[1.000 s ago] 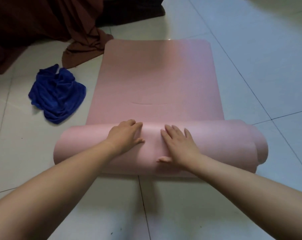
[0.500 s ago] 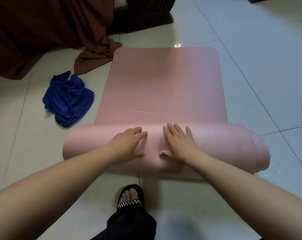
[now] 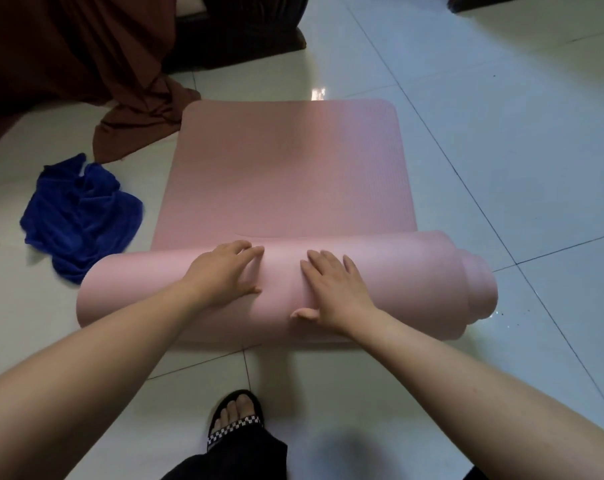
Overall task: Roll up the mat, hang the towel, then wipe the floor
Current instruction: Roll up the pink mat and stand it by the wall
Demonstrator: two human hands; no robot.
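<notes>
Roll [image 3: 397,282] of the pink mat [image 3: 286,174] is pushed slightly further over the flat stretch than a second ago by left hand [image 3: 220,271] and right hand [image 3: 335,289], fingers [image 3: 250,251] pressed flat, slightly spread, while the blue towel [image 3: 78,216] is left crumpled on the floor [image 3: 501,133].

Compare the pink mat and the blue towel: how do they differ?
The pink mat is partly rolled, its far part flat; the blue towel lies crumpled in a heap. The left hand and right hand press on the mat; no hand touches the towel. The mat is far larger. Both rest on the tiled floor.
</notes>
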